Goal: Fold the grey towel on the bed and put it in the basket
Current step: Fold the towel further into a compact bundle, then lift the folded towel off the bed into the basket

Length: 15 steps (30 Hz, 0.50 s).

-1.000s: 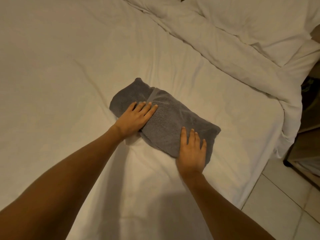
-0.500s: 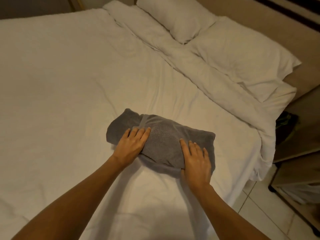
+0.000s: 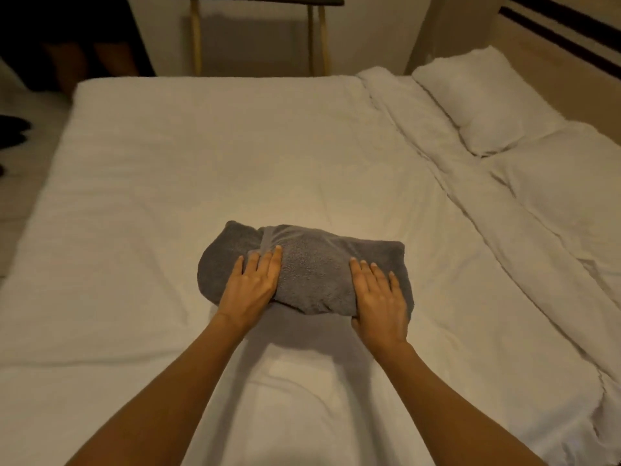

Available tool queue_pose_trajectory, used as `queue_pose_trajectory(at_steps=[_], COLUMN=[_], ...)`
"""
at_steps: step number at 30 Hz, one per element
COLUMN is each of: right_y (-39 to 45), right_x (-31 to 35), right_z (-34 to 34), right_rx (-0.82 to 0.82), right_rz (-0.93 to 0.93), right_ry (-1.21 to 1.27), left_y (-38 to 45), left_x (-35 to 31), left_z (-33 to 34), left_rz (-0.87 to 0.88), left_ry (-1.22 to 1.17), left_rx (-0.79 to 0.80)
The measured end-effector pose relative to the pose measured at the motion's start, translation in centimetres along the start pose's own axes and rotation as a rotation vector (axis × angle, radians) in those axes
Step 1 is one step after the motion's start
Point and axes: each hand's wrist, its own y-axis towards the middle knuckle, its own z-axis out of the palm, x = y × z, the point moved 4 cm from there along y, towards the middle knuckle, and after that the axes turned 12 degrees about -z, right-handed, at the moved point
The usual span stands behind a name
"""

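The grey towel [image 3: 316, 274] lies folded into a thick bundle in the middle of the white bed [image 3: 201, 163]. My left hand [image 3: 250, 290] rests on its left part with the fingers laid over the top. My right hand [image 3: 379, 304] covers its near right corner and wraps around the edge. Both thumbs are hidden under the near side of the towel. A shadow shows beneath the near edge between my hands. No basket is in view.
Two white pillows [image 3: 484, 99] [image 3: 571, 176] and a turned-back duvet [image 3: 437, 156] fill the right side, against a headboard. Beyond the far edge of the bed stands a table with gold legs [image 3: 255, 35]. Another person's legs [image 3: 84, 58] are at the far left.
My head has lifted, so more of the room shows. Both hands have stayed on the towel and slid towards its near edge; the bundle looks more bunched.
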Motion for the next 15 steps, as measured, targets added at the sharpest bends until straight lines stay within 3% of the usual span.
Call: queue_pose_trajectory(at_steps=[15], right_y=[-0.9], right_x=[21.5], right_z=[-1.6], right_rx=[-0.004], right_rz=[-0.579], right_ry=[0.165], left_y=[-22.7], left_x=[15.3], left_z=[-1.6], left_rz=[-0.621], left_ry=[0.042], left_rx=[0.187])
